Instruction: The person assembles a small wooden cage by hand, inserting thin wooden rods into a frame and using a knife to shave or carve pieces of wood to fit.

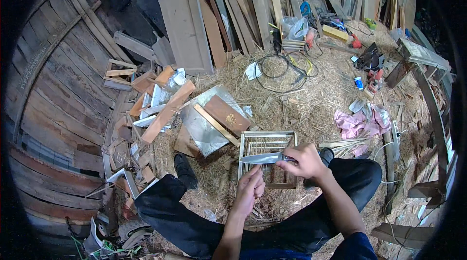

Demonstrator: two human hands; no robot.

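My right hand [305, 162] grips a knife [258, 158] with a long silver blade, held level and pointing left. Below and left of it, my left hand [250, 187] is closed on a thin pale stick [261, 167], which meets the blade; whether they touch exactly is hard to tell. Both hands are over a small wooden frame [266, 134] with thin slats, lying on the shaving-covered ground between my bent legs.
A metal sheet with boards [204, 138] and offcuts [170, 109] lie ahead-left. Cables [277, 75] and power tools [374, 77] lie farther off, before leaning planks [180, 26]. A pink cloth [350, 123] and a wooden stand [421, 55] are at right; a plank wall [63, 104] at left.
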